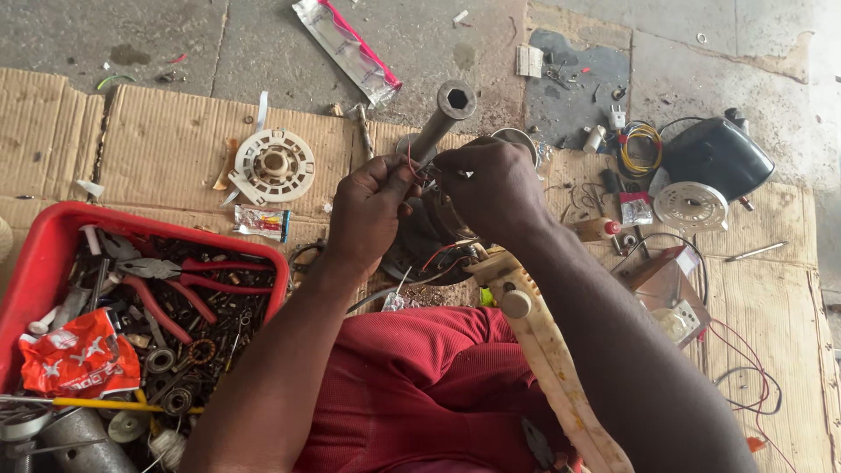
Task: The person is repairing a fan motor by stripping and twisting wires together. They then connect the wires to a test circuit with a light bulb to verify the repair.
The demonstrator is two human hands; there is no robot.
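Head view looks down on a work area laid with flattened cardboard (166, 140) over a concrete floor (263, 44). At lower left sits a red plastic tray (53, 241), filled with bearings, screws and small metal parts; red-handled pliers (188, 276) lie across the top of this load, and a crumpled red and white packet (79, 355) rests at its near edge. A black rounded housing (718, 153) stands at upper right, with a round silver ribbed disc (692, 206) just beside it and a coil of yellow and red wire (641, 144) to its left. A cream-coloured plastic column (552, 359) with a round knob runs diagonally across the lap, beneath the right forearm. A round white slotted plastic part (273, 164) lies on the cardboard to the left of the hands.

At centre, a dark motor assembly (429, 241) rests on the cardboard in front of the person's lap. A grey metal tube with a hexagonal socket end (445, 114) rises behind it, tilted toward the upper right.

Both hands work directly above the motor assembly, close together. The left hand (368, 210) is pinched shut on a thin red wire (410, 162) between thumb and fingers. The right hand (491, 188) is curled closed, fingertips meeting the same wire bundle; it appears to grip a small light-coloured piece there, but the item is too small to identify.
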